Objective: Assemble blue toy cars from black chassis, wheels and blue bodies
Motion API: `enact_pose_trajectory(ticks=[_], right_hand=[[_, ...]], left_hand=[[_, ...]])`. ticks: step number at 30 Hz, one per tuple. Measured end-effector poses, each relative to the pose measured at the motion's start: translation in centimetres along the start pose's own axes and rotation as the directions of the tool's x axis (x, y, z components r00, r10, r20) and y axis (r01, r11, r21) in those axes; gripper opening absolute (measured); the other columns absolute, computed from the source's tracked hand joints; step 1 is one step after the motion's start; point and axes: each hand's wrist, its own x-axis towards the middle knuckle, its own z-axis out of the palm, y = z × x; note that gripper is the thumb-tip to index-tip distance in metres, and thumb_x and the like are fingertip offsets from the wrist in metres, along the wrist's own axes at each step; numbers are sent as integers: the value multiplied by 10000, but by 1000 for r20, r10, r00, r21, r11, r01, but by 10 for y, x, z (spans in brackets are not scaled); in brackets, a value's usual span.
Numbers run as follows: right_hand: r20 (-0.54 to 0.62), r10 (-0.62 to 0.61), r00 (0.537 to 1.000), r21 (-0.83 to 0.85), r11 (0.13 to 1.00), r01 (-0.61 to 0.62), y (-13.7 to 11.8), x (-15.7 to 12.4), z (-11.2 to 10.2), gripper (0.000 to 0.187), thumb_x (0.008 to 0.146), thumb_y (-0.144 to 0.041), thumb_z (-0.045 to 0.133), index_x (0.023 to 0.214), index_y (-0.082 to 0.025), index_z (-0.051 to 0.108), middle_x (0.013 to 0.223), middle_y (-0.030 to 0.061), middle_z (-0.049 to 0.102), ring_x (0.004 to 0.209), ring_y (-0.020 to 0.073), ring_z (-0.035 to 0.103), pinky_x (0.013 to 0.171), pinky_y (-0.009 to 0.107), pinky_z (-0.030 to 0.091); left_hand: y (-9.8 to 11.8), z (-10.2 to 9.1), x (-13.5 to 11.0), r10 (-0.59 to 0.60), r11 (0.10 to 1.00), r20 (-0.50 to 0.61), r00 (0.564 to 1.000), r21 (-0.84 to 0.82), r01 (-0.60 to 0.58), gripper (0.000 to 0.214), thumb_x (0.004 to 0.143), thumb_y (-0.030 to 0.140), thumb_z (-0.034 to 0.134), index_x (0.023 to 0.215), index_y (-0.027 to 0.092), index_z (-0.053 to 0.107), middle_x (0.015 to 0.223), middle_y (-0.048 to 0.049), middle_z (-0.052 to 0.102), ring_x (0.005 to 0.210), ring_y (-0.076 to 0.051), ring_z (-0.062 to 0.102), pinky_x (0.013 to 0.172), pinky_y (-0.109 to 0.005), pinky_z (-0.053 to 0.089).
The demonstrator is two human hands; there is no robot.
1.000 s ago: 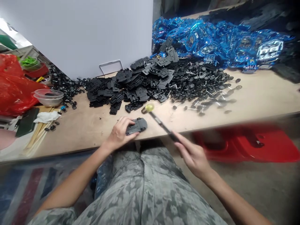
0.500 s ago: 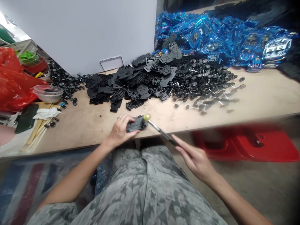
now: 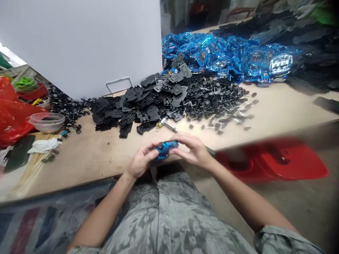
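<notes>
Both my hands hold a small blue toy car (image 3: 165, 148) just above the near edge of the wooden table (image 3: 100, 155). My left hand (image 3: 141, 160) grips its left end with curled fingers. My right hand (image 3: 192, 150) closes over its right end. A small hammer (image 3: 166, 125) with a yellowish head lies on the table just beyond my hands, its handle passing under my right hand.
A heap of black chassis plates (image 3: 148, 102) and loose wheels on axles (image 3: 219, 102) covers the table's middle. Shiny blue car bodies (image 3: 225, 56) pile at the back right. A clear bowl (image 3: 46, 121), a red bag (image 3: 13, 113) and sticks sit left. A red bin (image 3: 278, 162) stands below right.
My right hand has put the hammer down on the table and joined my left hand. The car has been lifted and turned over, blue side now showing.
</notes>
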Motion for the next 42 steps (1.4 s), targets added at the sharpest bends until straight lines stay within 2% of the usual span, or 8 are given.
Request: enact_pose_trajectory(ticks=[5,18,21,27,30,33,38,42], right_hand=[[-33,-6,999,28,1000,7,-6,0,8,156,928,-233,739,1062,-173,686,924,84,728,859,192,682,777,339,580],[-145,30,989,86,996,-18,-19,1,17,163,911,-111,679,1063,-164,704,901,91,713,837,211,676,769,370,576],[-187,48,981,69,997,-35,-23,-1,19,172,904,-96,678,1053,-173,717,886,76,716,828,204,676,776,359,570],[-285,127,950,121,988,-96,-22,2,26,235,865,-169,777,1086,-214,709,924,57,742,839,202,705,763,349,602],[-437,-36,899,-103,995,-10,-20,7,41,293,855,-134,770,1123,-219,690,884,53,734,776,196,687,717,356,604],[-386,-138,912,-209,976,59,-21,6,54,367,886,-161,737,1242,-181,653,1010,122,736,904,241,717,759,391,634],[-283,-11,959,-78,997,-11,-19,4,36,388,908,-148,717,1288,-199,663,1142,130,720,1076,250,703,922,410,622],[-170,17,985,-51,998,-26,-18,9,9,316,904,-196,746,1218,-190,715,1081,120,733,1001,232,710,869,383,620]], left_hand=[[14,10,2,374,838,1,927,428,-339,295,839,243,824,1126,210,763,1109,-73,737,1093,-205,658,1012,-308,498],[14,34,-5,558,684,-9,830,572,-453,227,865,111,754,1071,185,695,953,-38,687,878,-147,636,799,-261,508],[13,33,-6,558,696,-27,830,559,-450,222,865,121,759,1070,187,704,957,-40,689,887,-149,638,810,-264,509],[5,30,0,386,885,-191,903,353,-304,225,925,281,733,1133,200,701,1066,-61,709,1004,-182,696,912,-288,557],[-3,37,1,429,856,-217,877,407,-319,503,947,406,698,1407,235,586,1460,-123,567,1400,-272,528,1186,-393,429],[-7,42,-3,404,841,-211,890,468,-271,707,968,467,646,1590,267,376,1631,-125,394,1545,-298,341,1277,-428,308],[-1,32,-5,383,842,-236,893,486,-233,438,986,368,638,1399,222,625,1368,-110,625,1320,-258,590,1151,-388,469],[-5,30,-5,411,854,-197,890,426,-300,241,929,264,725,1161,198,719,1170,-91,729,1109,-216,695,1018,-330,547]])
